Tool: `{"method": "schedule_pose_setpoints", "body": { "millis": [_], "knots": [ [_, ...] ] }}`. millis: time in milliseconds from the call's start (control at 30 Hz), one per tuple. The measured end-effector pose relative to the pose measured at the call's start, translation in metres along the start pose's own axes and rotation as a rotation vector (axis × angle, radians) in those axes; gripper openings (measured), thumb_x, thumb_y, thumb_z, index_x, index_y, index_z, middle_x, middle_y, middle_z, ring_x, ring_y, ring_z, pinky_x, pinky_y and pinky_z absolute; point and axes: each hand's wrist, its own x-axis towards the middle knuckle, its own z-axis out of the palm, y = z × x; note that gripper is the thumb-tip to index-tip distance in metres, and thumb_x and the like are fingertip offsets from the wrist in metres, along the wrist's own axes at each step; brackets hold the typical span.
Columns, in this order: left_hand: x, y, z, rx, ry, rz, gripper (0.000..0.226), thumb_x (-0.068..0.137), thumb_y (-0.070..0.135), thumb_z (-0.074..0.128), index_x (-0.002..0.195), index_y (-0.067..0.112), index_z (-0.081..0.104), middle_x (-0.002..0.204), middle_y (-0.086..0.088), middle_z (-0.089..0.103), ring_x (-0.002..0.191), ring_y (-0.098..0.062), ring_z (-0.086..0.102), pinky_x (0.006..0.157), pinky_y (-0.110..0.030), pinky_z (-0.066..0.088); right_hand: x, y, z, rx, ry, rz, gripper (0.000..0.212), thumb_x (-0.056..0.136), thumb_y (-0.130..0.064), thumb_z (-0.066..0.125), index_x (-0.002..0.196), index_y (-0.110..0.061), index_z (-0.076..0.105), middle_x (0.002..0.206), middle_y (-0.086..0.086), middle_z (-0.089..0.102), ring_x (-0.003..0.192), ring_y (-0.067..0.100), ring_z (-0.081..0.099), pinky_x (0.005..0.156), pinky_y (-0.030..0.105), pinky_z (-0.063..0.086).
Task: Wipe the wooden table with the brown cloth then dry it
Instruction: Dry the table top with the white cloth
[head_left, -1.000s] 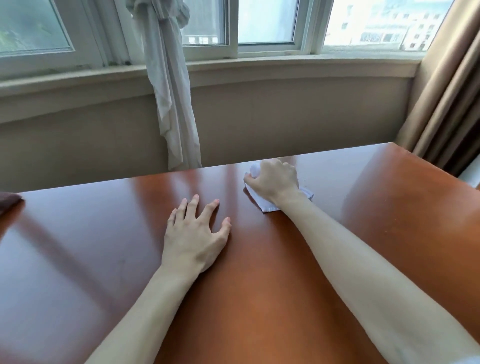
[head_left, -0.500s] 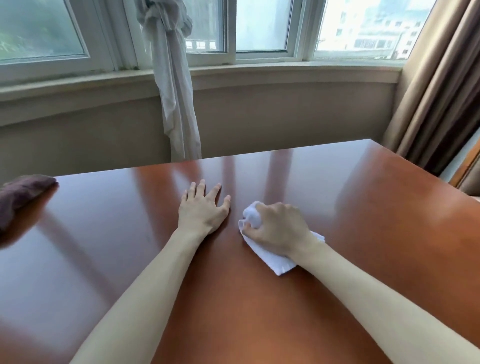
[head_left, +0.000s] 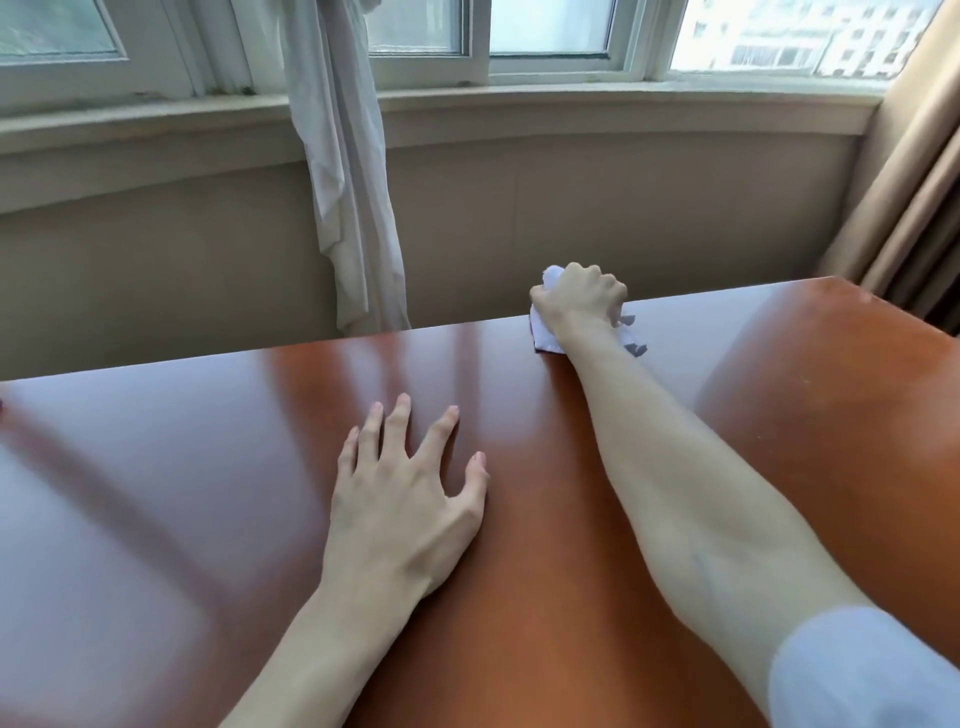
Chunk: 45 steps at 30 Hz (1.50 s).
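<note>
The glossy reddish-brown wooden table fills the lower part of the head view. My right hand reaches to the table's far edge and grips a crumpled white cloth, pressing it on the wood. My left hand rests flat on the table near the middle, fingers spread and holding nothing. The brown cloth is out of view apart from a dark sliver at the left border.
Behind the table runs a beige wall under a window sill. A white curtain hangs down to the far edge left of my right hand. Tan drapes stand at the right corner.
My right hand has pushed the white cloth from the table's middle, beside my left hand, out to the far edge. The left hand has stayed flat. The brown cloth has slid out of view.
</note>
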Motion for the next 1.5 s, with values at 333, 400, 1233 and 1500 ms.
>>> {"method": "schedule_pose_setpoints", "body": {
  "millis": [333,400,1233,1500],
  "knots": [
    [0.001,-0.039,-0.043,-0.312,0.044,0.008,0.037,0.092,0.036,0.054,0.127,0.026,0.063,0.135,0.004,0.056,0.127,-0.018,0.052,0.103,-0.041,0.046,-0.203,-0.03,-0.061,0.25,-0.081,-0.496,0.039,0.084,-0.061,0.049,0.07,-0.025,0.045,0.078,0.006,0.068,0.078,0.034,0.067,0.065,0.036,0.033],
    [-0.002,-0.073,-0.059,-0.182,0.058,-0.013,0.036,0.091,0.036,0.055,0.125,0.026,0.062,0.132,0.003,0.056,0.122,-0.02,0.053,0.099,-0.043,0.049,-0.24,-0.031,-0.075,0.275,-0.073,-0.5,0.041,0.085,-0.06,0.051,0.068,-0.024,0.04,0.074,0.006,0.066,0.073,0.034,0.066,0.063,0.035,0.032],
    [-0.015,-0.194,-0.055,0.124,0.082,-0.299,0.064,0.095,0.064,0.031,0.154,0.038,0.031,0.164,-0.004,0.024,0.153,-0.024,0.016,0.123,-0.044,0.01,-0.138,-0.202,-0.004,0.221,-0.082,-0.503,0.039,0.091,-0.054,0.053,0.084,-0.015,0.058,0.092,0.007,0.068,0.089,0.035,0.066,0.068,0.036,0.031],
    [-0.019,-0.154,-0.08,0.429,0.0,-0.248,0.052,0.102,0.042,0.031,0.145,0.016,0.044,0.142,-0.012,0.046,0.13,-0.033,0.044,0.108,-0.045,0.034,-0.161,-0.002,-0.047,0.134,0.039,-0.241,0.037,0.091,-0.054,0.05,0.067,-0.026,0.043,0.079,0.004,0.065,0.077,0.034,0.065,0.064,0.035,0.035]
  ]
}}
